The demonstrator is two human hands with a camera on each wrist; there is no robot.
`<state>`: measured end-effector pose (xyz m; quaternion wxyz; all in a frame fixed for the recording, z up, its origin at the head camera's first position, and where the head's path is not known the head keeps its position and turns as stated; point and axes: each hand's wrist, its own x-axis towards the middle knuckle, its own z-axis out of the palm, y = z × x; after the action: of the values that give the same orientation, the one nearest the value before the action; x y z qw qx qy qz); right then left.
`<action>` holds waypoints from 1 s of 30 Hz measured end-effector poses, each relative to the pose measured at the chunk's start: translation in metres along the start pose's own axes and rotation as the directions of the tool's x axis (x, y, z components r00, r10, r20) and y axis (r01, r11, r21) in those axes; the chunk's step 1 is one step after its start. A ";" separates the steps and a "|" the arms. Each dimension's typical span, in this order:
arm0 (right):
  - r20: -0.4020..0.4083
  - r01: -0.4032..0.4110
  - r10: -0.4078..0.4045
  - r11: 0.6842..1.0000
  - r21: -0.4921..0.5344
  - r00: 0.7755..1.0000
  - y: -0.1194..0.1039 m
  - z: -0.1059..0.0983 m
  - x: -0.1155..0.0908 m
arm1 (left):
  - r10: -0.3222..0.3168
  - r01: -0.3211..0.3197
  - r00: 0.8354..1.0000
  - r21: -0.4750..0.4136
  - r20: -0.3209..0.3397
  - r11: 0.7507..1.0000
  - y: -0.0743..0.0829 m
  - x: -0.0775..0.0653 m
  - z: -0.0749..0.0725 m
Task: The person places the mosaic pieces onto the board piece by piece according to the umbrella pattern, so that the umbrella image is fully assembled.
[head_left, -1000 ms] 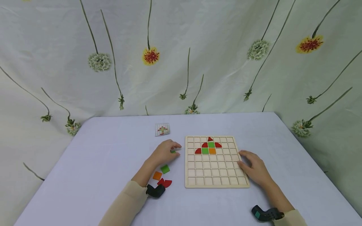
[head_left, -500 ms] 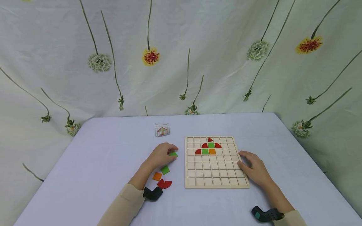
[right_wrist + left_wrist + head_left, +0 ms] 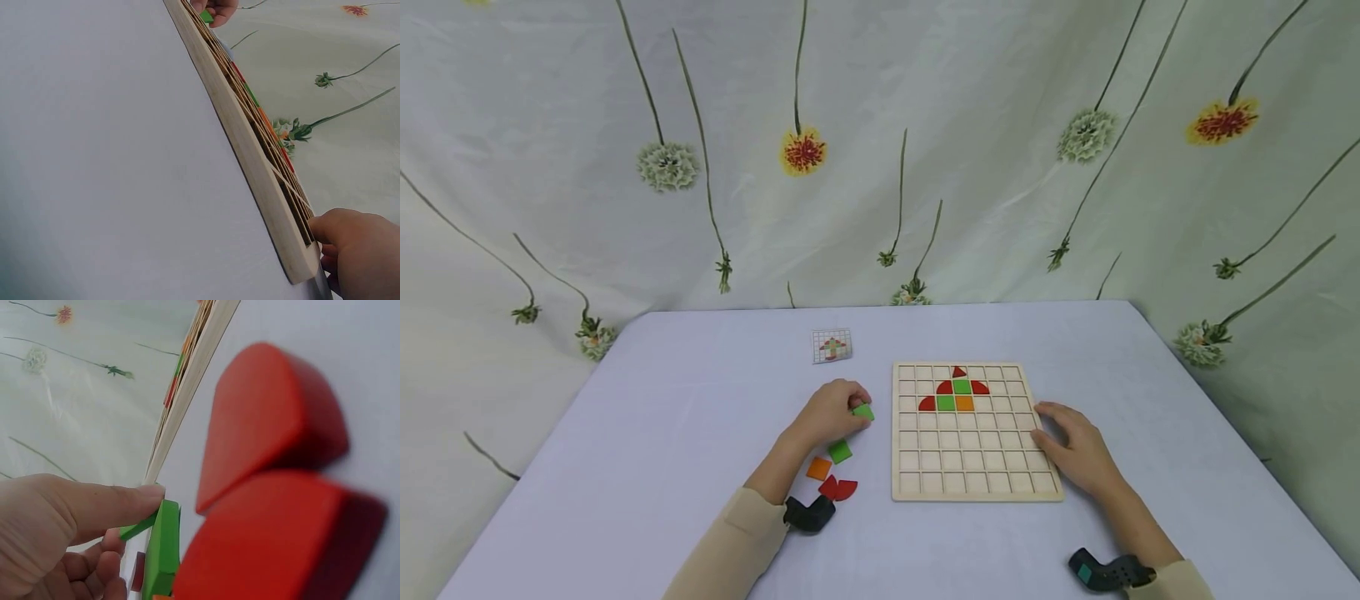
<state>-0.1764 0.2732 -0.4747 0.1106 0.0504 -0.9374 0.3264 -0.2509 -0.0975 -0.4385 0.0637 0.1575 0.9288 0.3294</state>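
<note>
My left hand (image 3: 833, 411) pinches a green square tile (image 3: 862, 412) between thumb and fingers, just left of the wooden grid board (image 3: 902, 485). In the left wrist view the thumb lies over that tile (image 3: 139, 526). Below the hand lie a second green square tile (image 3: 839, 451), an orange square tile (image 3: 818, 468) and two red quarter-round tiles (image 3: 846, 490). My right hand (image 3: 1075, 446) rests at the board's right edge, thumb and index finger apart, both touching the rim. In the right wrist view the thumb lies at the rim close to a corner.
Set in the upper part of the board are a red triangle (image 3: 959, 372), red quarter-rounds (image 3: 980, 387), green squares (image 3: 946, 403) and an orange square (image 3: 964, 403). A small card (image 3: 831, 346) with a printed grid pattern lies behind the left hand. Flowered cloth (image 3: 985, 167) hangs behind the table.
The left hand has drawn back slightly left from the board, and the green tile in its fingers shows more. The right hand has stayed at the board's edge.
</note>
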 end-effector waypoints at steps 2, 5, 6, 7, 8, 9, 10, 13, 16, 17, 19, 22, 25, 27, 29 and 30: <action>0.000 -0.001 0.001 1.000 -0.001 1.000 0.001 0.000 0.000 | 0.006 -0.006 1.000 -0.008 0.002 1.000 0.000 0.001 0.000; 0.003 0.001 -0.001 1.000 -0.004 1.000 0.001 0.000 0.000 | 0.011 -0.011 1.000 -0.017 0.028 1.000 0.001 0.002 0.000; 0.002 0.002 -0.002 1.000 -0.005 1.000 0.002 0.000 0.000 | 0.013 -0.012 0.999 -0.020 0.036 1.000 0.002 0.003 0.000; 0.001 0.003 -0.003 1.000 -0.007 1.000 0.002 0.000 0.000 | 0.010 -0.009 0.999 -0.030 0.044 1.000 0.003 0.004 -0.001; -0.001 0.005 -0.005 1.000 -0.007 1.000 0.002 0.000 0.000 | 0.011 -0.009 0.999 -0.039 0.048 0.999 0.005 0.005 -0.002; -0.003 0.007 -0.007 1.000 -0.006 1.000 0.002 0.000 0.000 | 0.016 -0.014 0.999 -0.047 0.049 0.999 0.007 0.007 -0.003; -0.004 0.008 -0.008 1.000 -0.006 1.000 0.002 -0.001 0.000 | 0.023 -0.021 0.999 -0.051 0.048 0.998 0.009 0.009 -0.004; -0.001 0.006 -0.006 1.000 -0.002 1.000 0.002 -0.001 0.001 | 0.056 -0.054 0.998 -0.056 0.039 0.997 0.016 0.014 -0.007; 0.004 0.002 -0.002 1.000 0.002 1.000 0.001 -0.001 0.001 | 0.088 -0.086 0.995 -0.041 0.043 0.995 0.023 0.020 -0.008; 0.005 0.002 -0.002 1.000 0.003 1.000 0.001 -0.001 0.001 | 0.092 -0.090 0.995 -0.039 0.045 0.995 0.024 0.021 -0.009; 0.002 0.003 -0.003 1.000 0.006 1.000 0.000 -0.001 0.001 | 0.094 -0.092 0.994 -0.037 0.049 0.995 0.029 0.024 -0.009; -0.001 0.006 -0.006 1.000 0.009 1.000 0.000 -0.001 0.001 | 0.091 -0.089 0.994 -0.037 0.054 0.995 0.033 0.027 -0.010; 0.000 0.008 -0.008 1.000 0.008 1.000 0.000 0.000 0.001 | 0.103 -0.101 0.993 -0.039 0.055 0.994 0.037 0.029 -0.009; 0.000 0.012 -0.012 1.000 0.008 1.000 0.000 0.000 0.001 | 0.117 -0.115 0.992 -0.043 0.055 0.992 0.038 0.031 -0.007; -0.001 0.016 -0.016 1.000 0.011 1.000 0.001 0.000 0.001 | 0.127 -0.124 0.990 -0.045 0.057 0.991 0.040 0.032 -0.006; -0.003 0.018 -0.018 1.000 0.012 1.000 0.001 0.000 0.001 | 0.133 -0.131 0.989 -0.045 0.058 0.990 0.041 0.033 -0.005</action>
<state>-0.1776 0.2742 -0.4754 0.1145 0.0592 -0.9347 0.3313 -0.2728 -0.0593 -0.4091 0.0732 0.2272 0.9070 0.3469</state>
